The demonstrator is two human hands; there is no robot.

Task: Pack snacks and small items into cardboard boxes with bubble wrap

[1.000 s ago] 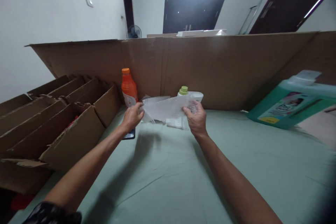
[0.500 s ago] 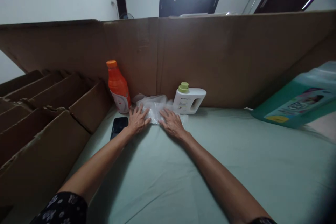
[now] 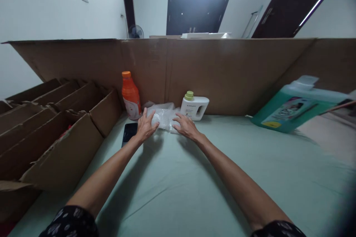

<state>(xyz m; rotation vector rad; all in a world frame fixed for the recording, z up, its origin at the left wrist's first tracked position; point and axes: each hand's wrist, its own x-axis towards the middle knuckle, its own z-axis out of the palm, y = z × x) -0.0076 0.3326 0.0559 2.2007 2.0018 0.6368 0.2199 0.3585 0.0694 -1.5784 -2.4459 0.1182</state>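
A crumpled sheet of clear bubble wrap (image 3: pixel 164 117) lies on the pale green cloth, close to the cardboard wall. My left hand (image 3: pixel 146 126) is at its left side with fingers spread, holding nothing. On the right side of the wrap is my right hand (image 3: pixel 187 125), fingers apart and nothing gripped. Whether the fingertips touch the wrap is hard to tell. An orange bottle (image 3: pixel 130 94) stands upright behind my left hand. Behind the right one stands a white bottle with a green cap (image 3: pixel 191 108). A dark phone (image 3: pixel 129 133) rests beside my left wrist.
A divided cardboard box (image 3: pixel 69 152) takes up the left side, with something red inside. A tall cardboard panel (image 3: pixel 222 70) closes off the back. At the right, a big jug of green liquid (image 3: pixel 289 113) appears tilted on the cloth (image 3: pixel 211 192).
Both hands have lifted slightly from pressing flat on the bubble wrap, and their fingers are more raised. The camera view has tilted up and shifted, showing more of the room.
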